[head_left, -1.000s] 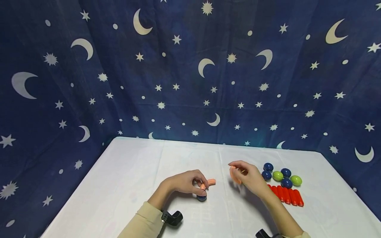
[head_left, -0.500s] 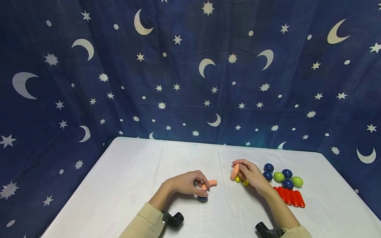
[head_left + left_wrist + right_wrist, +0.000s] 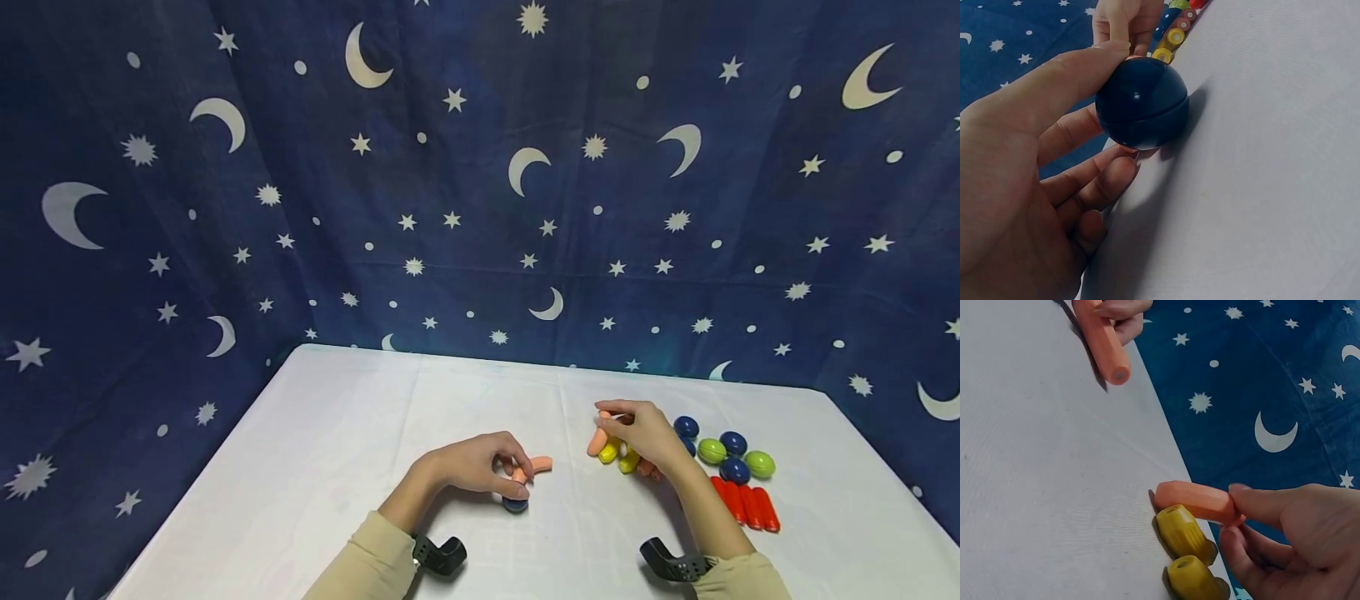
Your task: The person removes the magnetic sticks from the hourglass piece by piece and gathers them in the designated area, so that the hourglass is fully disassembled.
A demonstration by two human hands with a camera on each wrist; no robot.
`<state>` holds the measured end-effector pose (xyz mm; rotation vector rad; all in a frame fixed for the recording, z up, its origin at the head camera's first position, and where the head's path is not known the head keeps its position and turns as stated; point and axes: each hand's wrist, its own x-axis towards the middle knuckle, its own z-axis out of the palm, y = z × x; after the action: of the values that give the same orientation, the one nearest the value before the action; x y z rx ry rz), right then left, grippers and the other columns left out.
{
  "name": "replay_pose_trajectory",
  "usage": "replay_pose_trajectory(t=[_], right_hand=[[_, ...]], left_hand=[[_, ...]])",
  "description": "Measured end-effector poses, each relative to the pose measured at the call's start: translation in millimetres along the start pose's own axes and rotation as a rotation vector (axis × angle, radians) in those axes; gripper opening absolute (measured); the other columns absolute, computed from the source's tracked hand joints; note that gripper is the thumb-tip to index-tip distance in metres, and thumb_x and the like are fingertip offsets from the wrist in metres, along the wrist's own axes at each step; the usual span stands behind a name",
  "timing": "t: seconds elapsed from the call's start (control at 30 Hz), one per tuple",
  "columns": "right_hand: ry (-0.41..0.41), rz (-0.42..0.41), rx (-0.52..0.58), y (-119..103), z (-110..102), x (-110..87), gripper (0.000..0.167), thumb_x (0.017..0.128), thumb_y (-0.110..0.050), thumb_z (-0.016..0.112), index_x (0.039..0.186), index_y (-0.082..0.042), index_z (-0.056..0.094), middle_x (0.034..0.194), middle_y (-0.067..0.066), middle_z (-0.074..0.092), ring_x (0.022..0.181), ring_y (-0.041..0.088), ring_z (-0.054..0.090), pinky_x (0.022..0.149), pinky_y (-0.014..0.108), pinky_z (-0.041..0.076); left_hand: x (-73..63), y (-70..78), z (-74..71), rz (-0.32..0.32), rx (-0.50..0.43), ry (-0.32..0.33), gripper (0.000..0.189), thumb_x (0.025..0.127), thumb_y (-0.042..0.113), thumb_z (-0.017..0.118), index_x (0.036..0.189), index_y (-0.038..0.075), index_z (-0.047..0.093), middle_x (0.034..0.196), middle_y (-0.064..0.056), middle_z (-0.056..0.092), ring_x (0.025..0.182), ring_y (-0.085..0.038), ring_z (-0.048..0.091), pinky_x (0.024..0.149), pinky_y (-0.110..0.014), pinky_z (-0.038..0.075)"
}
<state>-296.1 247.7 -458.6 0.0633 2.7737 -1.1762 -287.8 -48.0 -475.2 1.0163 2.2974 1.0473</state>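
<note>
In the head view my left hand (image 3: 480, 462) pinches a curved salmon-orange stick (image 3: 543, 463), partly hidden by its fingers. A glossy dark blue ball with a seam (image 3: 1141, 103) sits close against the thumb and fingers in the left wrist view. My right hand (image 3: 645, 429) pinches another orange stick (image 3: 1194, 497) between thumb and fingertips. Its far end is down at the cloth, alongside a yellow ribbed piece (image 3: 1180, 530). A second yellow piece (image 3: 1194, 578) stands in line after it.
Right of the right hand lie several blue balls (image 3: 735, 471), green ridged balls (image 3: 761, 464) and red sticks (image 3: 752, 507) on the white-covered table (image 3: 337, 417). Pinkish-brown ended pieces (image 3: 1184, 24) continue the yellow row. A starry blue curtain (image 3: 450, 167) hangs behind.
My right hand has lowered its orange stick to the table beside the yellow pieces, which came into sight. The left hand keeps its grip; the whole head view has drifted slightly.
</note>
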Motion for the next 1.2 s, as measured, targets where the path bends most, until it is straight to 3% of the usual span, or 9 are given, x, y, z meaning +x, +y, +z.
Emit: replay_pose_trajectory(t=[0.13, 0.43, 0.6, 0.73, 0.93, 1.2], right_hand=[[0.012, -0.021, -0.072, -3, 1, 0.8, 0.043, 0.091, -0.032, 0.063, 0.128, -0.011, 0.06, 0.106, 0.012, 0.065, 0.077, 0.019, 0.052, 0.05, 0.026, 0.043], [0.092, -0.139, -0.292, -16, 8, -2.6, 0.033, 0.089, -0.017, 0.062, 0.117, -0.002, 0.066, 0.092, 0.009, 0.07, 0.069, 0.016, 0.051, 0.054, 0.024, 0.043], [0.102, -0.142, -0.355, -17, 10, -4.2, 0.031, 0.088, -0.016, 0.063, 0.115, -0.001, 0.067, 0.09, 0.01, 0.07, 0.07, 0.017, 0.051, 0.057, 0.026, 0.043], [0.091, -0.177, -0.388, -19, 9, -7.0, 0.034, 0.086, -0.02, 0.068, 0.114, 0.0, 0.067, 0.097, 0.012, 0.069, 0.077, 0.018, 0.057, 0.071, 0.035, 0.053], [0.058, -0.278, -0.479, -24, 9, -12.5, 0.029, 0.081, -0.018, 0.074, 0.104, 0.0, 0.071, 0.101, 0.015, 0.069, 0.092, 0.028, 0.063, 0.088, 0.048, 0.05], [0.05, -0.243, -0.526, -23, 12, -14.0, 0.02, 0.08, -0.015, 0.075, 0.096, -0.002, 0.072, 0.096, 0.01, 0.068, 0.092, 0.027, 0.063, 0.091, 0.049, 0.049]], left_hand=[[-0.2, 2.0, -0.9, 0.011, 0.002, -0.008, 0.022, 0.079, 0.035, 0.075, 0.099, 0.026, 0.07, 0.099, 0.011, 0.058, 0.091, -0.004, 0.054, 0.082, -0.018, 0.044], [0.3, 2.9, -3.6, 0.034, 0.02, -0.02, 0.024, 0.08, 0.036, 0.074, 0.101, 0.026, 0.069, 0.101, 0.012, 0.057, 0.092, -0.004, 0.053, 0.085, -0.019, 0.043], [1.0, 2.3, -4.1, 0.058, 0.023, -0.025, 0.025, 0.081, 0.036, 0.074, 0.101, 0.024, 0.069, 0.103, 0.011, 0.057, 0.092, -0.004, 0.055, 0.084, -0.019, 0.044], [0.7, 2.7, -4.5, 0.064, 0.018, -0.029, 0.026, 0.08, 0.036, 0.074, 0.102, 0.023, 0.069, 0.103, 0.011, 0.057, 0.091, -0.004, 0.055, 0.083, -0.019, 0.044], [-0.8, 2.4, -4.6, 0.066, 0.018, -0.03, 0.026, 0.081, 0.035, 0.073, 0.103, 0.022, 0.069, 0.103, 0.01, 0.057, 0.092, -0.004, 0.055, 0.085, -0.019, 0.044], [-3.1, 2.0, -4.4, 0.033, 0.024, -0.024, 0.024, 0.081, 0.036, 0.073, 0.103, 0.025, 0.069, 0.103, 0.011, 0.058, 0.094, -0.004, 0.054, 0.084, -0.019, 0.043]])
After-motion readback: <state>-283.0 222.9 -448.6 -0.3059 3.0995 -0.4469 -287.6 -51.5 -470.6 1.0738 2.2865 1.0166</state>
